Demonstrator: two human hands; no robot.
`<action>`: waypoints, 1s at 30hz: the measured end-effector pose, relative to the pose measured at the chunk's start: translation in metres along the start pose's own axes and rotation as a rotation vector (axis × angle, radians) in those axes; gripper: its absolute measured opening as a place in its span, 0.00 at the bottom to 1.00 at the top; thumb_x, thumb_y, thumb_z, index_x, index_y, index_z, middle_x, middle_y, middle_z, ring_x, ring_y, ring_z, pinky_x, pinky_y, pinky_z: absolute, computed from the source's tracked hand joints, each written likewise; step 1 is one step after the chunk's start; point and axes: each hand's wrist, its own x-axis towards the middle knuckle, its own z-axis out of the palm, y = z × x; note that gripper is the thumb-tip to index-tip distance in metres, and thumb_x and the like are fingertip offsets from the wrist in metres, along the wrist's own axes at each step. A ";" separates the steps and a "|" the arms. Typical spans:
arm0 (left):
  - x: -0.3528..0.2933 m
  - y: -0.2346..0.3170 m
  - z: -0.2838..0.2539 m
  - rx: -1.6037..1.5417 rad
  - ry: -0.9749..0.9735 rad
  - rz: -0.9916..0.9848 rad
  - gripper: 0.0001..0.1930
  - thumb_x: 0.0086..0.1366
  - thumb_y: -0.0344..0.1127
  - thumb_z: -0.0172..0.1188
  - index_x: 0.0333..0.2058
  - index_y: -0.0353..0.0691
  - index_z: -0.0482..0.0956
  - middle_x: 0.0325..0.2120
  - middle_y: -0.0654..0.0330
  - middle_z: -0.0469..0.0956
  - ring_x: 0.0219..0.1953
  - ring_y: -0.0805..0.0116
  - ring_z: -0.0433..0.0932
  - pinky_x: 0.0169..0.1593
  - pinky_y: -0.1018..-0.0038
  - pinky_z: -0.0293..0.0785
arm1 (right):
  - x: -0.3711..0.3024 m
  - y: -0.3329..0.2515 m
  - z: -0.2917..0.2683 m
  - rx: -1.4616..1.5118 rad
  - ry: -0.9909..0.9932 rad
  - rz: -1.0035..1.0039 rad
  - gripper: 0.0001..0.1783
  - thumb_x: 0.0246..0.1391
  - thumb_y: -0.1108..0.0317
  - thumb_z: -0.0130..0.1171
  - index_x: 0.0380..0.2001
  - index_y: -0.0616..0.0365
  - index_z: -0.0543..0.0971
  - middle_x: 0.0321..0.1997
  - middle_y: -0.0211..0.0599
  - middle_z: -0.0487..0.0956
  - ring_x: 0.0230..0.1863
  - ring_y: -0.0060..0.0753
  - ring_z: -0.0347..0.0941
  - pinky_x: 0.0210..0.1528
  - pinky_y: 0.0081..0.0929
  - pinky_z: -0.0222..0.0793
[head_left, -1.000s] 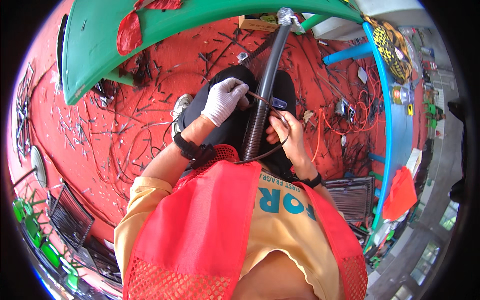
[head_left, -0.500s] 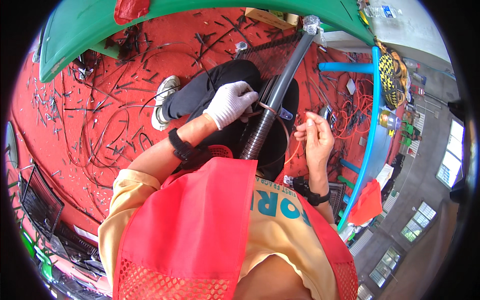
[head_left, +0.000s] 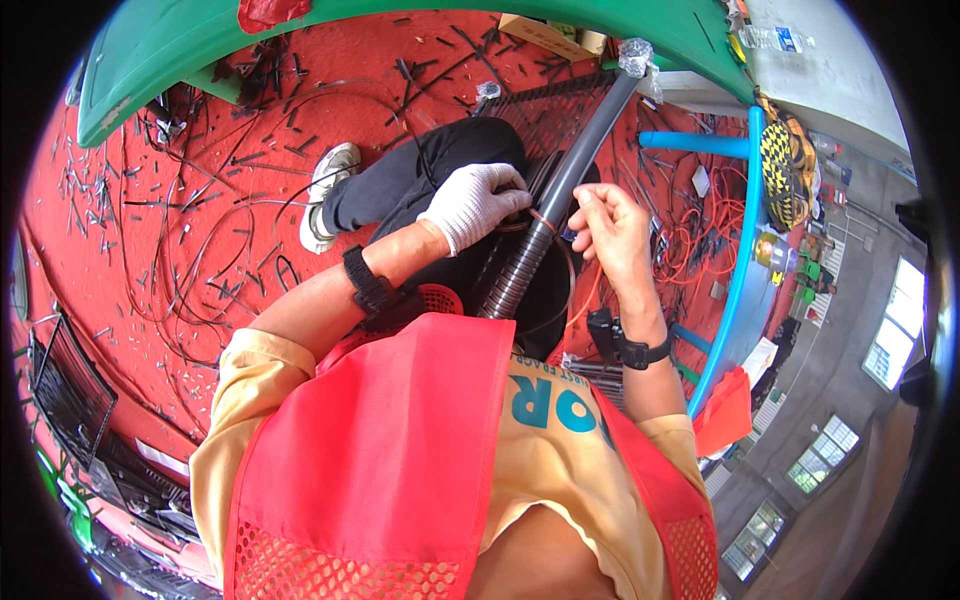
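A long grey tube (head_left: 575, 165) with a ribbed, corrugated lower end runs from my lap up toward the green rim. My left hand (head_left: 472, 203), in a white knit glove, presses against the tube's left side. My bare right hand (head_left: 610, 232) is pinched on a thin orange wire (head_left: 548, 219) that wraps around the tube at mid length and trails down to the right. I sit cross-legged in dark trousers, wearing a red mesh vest over a yellow shirt and a black band on each wrist.
Red matting (head_left: 150, 250) is strewn with black wire offcuts and loops. A green curved panel (head_left: 330, 25) arches across the top. A blue pipe frame (head_left: 745, 210) stands at right with orange cable coils (head_left: 700, 250) beside it. Black mesh grilles (head_left: 70, 390) lie at lower left.
The view has swung so the tube and my hands sit more to the right. My right hand has pulled the wire outward from the tube, and my left hand has shifted down along it.
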 end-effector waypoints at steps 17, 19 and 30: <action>-0.013 0.024 0.012 0.051 0.062 -0.153 0.08 0.66 0.33 0.55 0.37 0.34 0.77 0.21 0.62 0.75 0.18 0.76 0.75 0.21 0.80 0.72 | 0.017 0.037 -0.025 0.631 -0.367 0.362 0.14 0.61 0.64 0.52 0.42 0.63 0.76 0.18 0.31 0.75 0.10 0.15 0.63 0.09 0.13 0.56; -0.012 0.032 0.013 0.081 0.036 -0.205 0.09 0.67 0.34 0.53 0.40 0.35 0.76 0.20 0.62 0.74 0.14 0.74 0.74 0.17 0.79 0.69 | 0.022 0.044 -0.029 0.669 -0.470 0.361 0.15 0.61 0.65 0.52 0.44 0.65 0.76 0.15 0.29 0.72 0.08 0.15 0.59 0.08 0.13 0.54; 0.009 0.042 0.016 0.243 0.042 -0.433 0.14 0.67 0.35 0.53 0.49 0.36 0.75 0.20 0.67 0.75 0.12 0.80 0.67 0.12 0.83 0.63 | 0.059 0.073 -0.025 0.608 -0.834 0.171 0.17 0.59 0.68 0.50 0.49 0.65 0.76 0.13 0.24 0.68 0.07 0.10 0.53 0.08 0.10 0.48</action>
